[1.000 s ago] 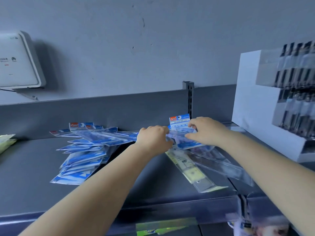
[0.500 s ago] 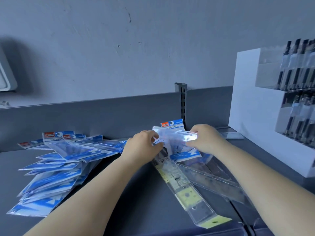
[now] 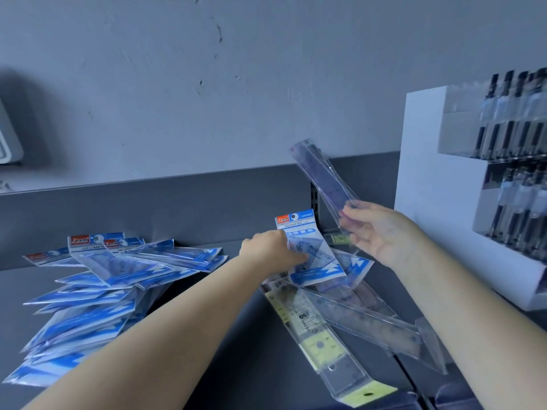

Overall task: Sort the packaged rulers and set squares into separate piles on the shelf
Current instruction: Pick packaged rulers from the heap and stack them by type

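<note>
**Mid-sort: ruler up, set square next**

Right hand pinches a clear ruler pack lifted above the shelf. Left hand grips a set square pack, which probably belongs on the blue pile left of it.

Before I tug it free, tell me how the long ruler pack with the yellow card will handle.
The ruler pack probably stays stiff: it lies straight with one end past the shelf edge. Its glossy clear sleeve looks slippery. The set square lies across it, so pulling will likely drag that along.
</note>
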The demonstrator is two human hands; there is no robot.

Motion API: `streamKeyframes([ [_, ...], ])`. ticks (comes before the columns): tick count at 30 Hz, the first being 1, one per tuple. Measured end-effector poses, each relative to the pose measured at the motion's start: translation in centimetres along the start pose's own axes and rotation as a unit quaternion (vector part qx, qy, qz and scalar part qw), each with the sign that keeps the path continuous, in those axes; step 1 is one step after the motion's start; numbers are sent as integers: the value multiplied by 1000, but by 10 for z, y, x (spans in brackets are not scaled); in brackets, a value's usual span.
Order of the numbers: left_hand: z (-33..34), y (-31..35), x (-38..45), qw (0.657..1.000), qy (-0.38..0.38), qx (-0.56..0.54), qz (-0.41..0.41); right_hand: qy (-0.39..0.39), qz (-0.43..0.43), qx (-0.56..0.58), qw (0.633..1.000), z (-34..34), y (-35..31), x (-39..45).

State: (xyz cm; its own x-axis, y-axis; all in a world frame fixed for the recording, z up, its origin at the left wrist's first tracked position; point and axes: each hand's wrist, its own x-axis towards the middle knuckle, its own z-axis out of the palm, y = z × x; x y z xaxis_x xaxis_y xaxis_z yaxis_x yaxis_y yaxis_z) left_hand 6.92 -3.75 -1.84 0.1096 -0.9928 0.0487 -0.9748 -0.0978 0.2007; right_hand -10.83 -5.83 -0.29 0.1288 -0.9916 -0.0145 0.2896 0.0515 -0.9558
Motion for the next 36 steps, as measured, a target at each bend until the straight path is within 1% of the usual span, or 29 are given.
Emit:
streamKeyframes([
  [2, 4, 5, 3, 1000, 7, 5, -13, -13, 22, 31, 999, 1, 0, -1],
  [6, 10, 9, 9, 998, 24, -49, -43, -21, 36, 69, 997, 2, -2, -2],
  [10, 6, 12, 14, 993, 3, -106, -58, -59, 36, 100, 993, 2, -4, -5],
  [12, 6, 13, 20, 987, -11, -146, -60, -79, 30, 99, 991, 3, -4, -6],
  [14, 6, 13, 27, 984, -24, -159, -73, -86, 18, 88, 992, 4, -4, -5],
  [18, 3, 12, 35, 978, -27, -175, -114, -56, -18, 40, 997, 3, -2, -2],
  [21, 4, 15, 38, 976, -31, -180, -121, -18, -35, -10, 999, 2, -1, -2],
  [24, 6, 18, 38, 973, -31, -188, -127, 0, -42, -53, 998, 1, -1, -3],
  [28, 2, 21, 37, 971, -27, -195, -132, -5, -37, -80, 996, 1, -1, -3],
  [33, 6, 27, 42, 974, -41, -188, -121, 33, -26, -124, 991, -5, -1, 1],
  [36, 4, 26, 42, 968, -39, -212, -129, 30, -12, -124, 992, -7, -1, 3],
])
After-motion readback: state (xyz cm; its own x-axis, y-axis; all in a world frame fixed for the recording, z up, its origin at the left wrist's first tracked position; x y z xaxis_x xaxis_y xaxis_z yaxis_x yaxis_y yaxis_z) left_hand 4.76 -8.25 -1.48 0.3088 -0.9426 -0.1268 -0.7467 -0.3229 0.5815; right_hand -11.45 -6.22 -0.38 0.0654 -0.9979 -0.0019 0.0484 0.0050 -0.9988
